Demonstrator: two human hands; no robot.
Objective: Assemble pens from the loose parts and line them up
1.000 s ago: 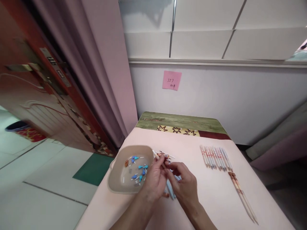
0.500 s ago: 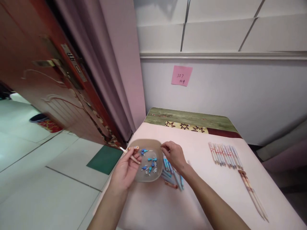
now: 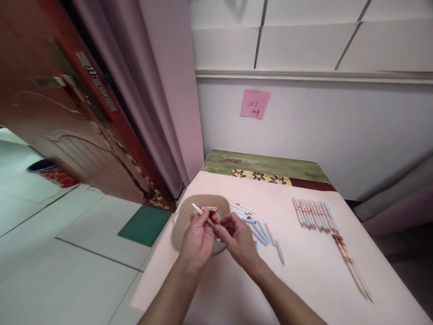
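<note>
My left hand [image 3: 197, 239] is closed around a slim cream pen barrel [image 3: 198, 209] with a white tip, tilted up to the left. An orange-brown pen part [image 3: 210, 208] shows just above its fingers. My right hand [image 3: 238, 237] meets the left at the barrel's lower end, thumb and fingers pinched; what they grip there is hidden. Both hands are over a beige plastic container [image 3: 177, 232], covering most of the small parts in it. Beside the right hand lie blue pen barrels [image 3: 260, 234] and thin pen refills [image 3: 245, 209].
A row of pastel pens [image 3: 314, 215] lies on the right of the pink-covered table [image 3: 297, 280], with a few longer beige pens [image 3: 353, 268] below it. A pink note [image 3: 255, 104] is on the wall. A red-brown door [image 3: 77, 113] stands at the left.
My left hand has moved right with the pen barrel, and my right hand has come down and left to meet it. The refills and several pens beside the container are now uncovered.
</note>
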